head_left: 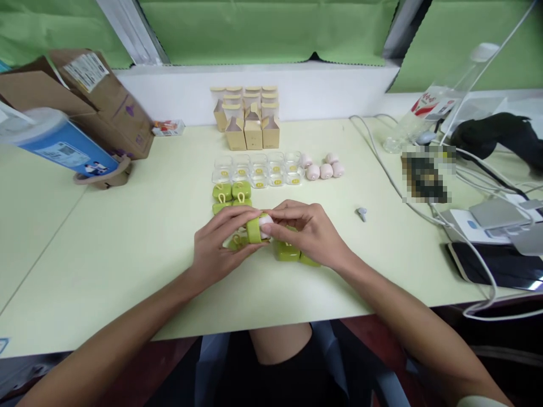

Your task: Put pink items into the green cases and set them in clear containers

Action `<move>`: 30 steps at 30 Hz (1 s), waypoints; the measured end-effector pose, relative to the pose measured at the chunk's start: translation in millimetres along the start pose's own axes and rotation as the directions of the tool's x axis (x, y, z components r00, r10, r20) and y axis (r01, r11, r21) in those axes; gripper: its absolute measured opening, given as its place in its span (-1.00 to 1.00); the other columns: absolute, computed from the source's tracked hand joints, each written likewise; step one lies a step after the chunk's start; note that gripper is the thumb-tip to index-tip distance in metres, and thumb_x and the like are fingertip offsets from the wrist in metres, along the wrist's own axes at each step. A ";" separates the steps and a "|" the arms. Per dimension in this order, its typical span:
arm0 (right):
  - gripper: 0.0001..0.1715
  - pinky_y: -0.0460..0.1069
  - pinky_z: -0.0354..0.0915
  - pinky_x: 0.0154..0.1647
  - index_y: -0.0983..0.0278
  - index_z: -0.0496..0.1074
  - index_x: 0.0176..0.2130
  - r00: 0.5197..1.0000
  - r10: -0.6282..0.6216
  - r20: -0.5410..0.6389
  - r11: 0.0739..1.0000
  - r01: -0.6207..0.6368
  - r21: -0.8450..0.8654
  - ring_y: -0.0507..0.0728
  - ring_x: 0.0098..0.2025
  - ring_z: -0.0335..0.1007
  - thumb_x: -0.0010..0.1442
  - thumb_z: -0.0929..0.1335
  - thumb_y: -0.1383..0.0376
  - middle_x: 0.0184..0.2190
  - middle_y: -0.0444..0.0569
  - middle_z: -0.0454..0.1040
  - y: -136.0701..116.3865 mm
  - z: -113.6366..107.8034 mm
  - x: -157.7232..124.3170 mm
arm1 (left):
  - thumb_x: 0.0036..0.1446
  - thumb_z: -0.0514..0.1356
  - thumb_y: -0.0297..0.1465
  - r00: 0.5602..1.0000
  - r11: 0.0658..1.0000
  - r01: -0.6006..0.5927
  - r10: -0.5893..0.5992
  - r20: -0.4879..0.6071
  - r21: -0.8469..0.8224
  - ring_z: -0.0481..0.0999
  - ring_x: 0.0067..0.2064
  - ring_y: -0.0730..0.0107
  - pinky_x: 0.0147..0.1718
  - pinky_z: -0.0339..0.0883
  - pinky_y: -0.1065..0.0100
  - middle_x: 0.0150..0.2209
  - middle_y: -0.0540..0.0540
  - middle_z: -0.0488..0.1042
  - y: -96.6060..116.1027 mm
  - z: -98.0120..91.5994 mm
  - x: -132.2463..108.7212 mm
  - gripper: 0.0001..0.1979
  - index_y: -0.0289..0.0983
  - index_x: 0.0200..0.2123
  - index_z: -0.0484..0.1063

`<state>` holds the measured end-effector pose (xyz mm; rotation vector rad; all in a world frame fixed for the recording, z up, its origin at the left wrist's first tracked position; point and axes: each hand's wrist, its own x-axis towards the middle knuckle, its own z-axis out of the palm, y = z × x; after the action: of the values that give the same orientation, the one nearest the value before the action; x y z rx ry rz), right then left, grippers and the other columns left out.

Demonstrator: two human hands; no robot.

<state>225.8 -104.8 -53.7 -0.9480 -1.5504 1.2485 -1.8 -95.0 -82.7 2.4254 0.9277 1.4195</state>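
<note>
My left hand (220, 243) and my right hand (303, 232) meet at the middle of the pale table (127, 254). Together they grip a small green case (254, 230) with a pale pink ball (265, 225) set into it; the fingers of both hands are closed around it. Several more green cases (231, 192) lie just behind and under my hands. Behind them stand a row of clear plastic boxes (258, 169), several loose pink balls (324, 168) and small tan cartons (252, 133).
A cardboard box (97, 96) and a blue-labelled tub (55, 141) stand at the left. Cables (382, 164), a bottle (428, 104), a black cloth, a phone (496, 265) and devices crowd the right. A small grey piece (362, 213) lies right of my hands.
</note>
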 end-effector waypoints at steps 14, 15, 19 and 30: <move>-0.50 0.12 0.56 0.03 0.16 0.69 -0.03 0.993 -0.067 -0.095 0.997 0.071 0.041 0.16 -0.07 0.57 0.20 0.60 -0.10 -0.12 -0.01 0.61 4.4 6.9 1.5 | 0.20 0.52 -0.23 0.993 0.990 0.109 -0.112 -0.029 -0.091 0.67 0.09 0.15 0.11 0.63 0.07 0.09 -0.12 0.65 -1.3 1.9 1.7 -0.51 -0.10 0.17 0.58; -0.50 0.11 0.56 0.01 0.17 0.67 -0.01 0.994 -0.066 -0.091 0.998 0.068 0.013 0.15 -0.08 0.58 0.21 0.60 -0.08 -0.12 -0.01 0.61 4.3 7.0 1.4 | 0.21 0.51 -0.27 0.995 0.992 0.091 -0.094 -0.030 -0.090 0.67 0.11 0.16 0.12 0.62 0.07 0.09 -0.12 0.65 -0.5 1.8 2.4 -0.52 -0.11 0.18 0.57; -0.50 0.07 0.57 -0.11 0.19 0.61 0.04 0.993 -0.095 -0.070 0.986 0.085 -0.143 0.15 -0.13 0.60 0.22 0.61 0.01 -0.13 -0.02 0.65 4.0 8.1 -0.4 | 0.22 0.49 -0.36 0.998 0.992 0.061 -0.064 -0.024 -0.110 0.65 0.14 0.14 0.18 0.58 0.07 0.10 -0.15 0.66 0.8 3.1 3.1 -0.53 -0.13 0.18 0.57; -0.60 0.07 0.64 -0.04 0.13 0.58 0.07 0.992 -0.047 -0.119 0.975 0.071 0.212 0.12 -0.11 0.68 0.31 0.57 0.07 0.02 -0.03 0.65 -0.1 -2.6 3.0 | 0.11 0.56 -0.32 0.953 0.920 0.272 -0.299 -0.054 -0.283 0.68 0.10 0.16 0.08 0.63 0.18 0.08 -0.17 0.63 -7.2 7.0 -1.6 -0.48 -0.16 0.13 0.59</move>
<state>227.4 -101.2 -52.8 -0.8121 -1.3151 1.2694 0.4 -89.2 -90.8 1.9481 0.9864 1.4556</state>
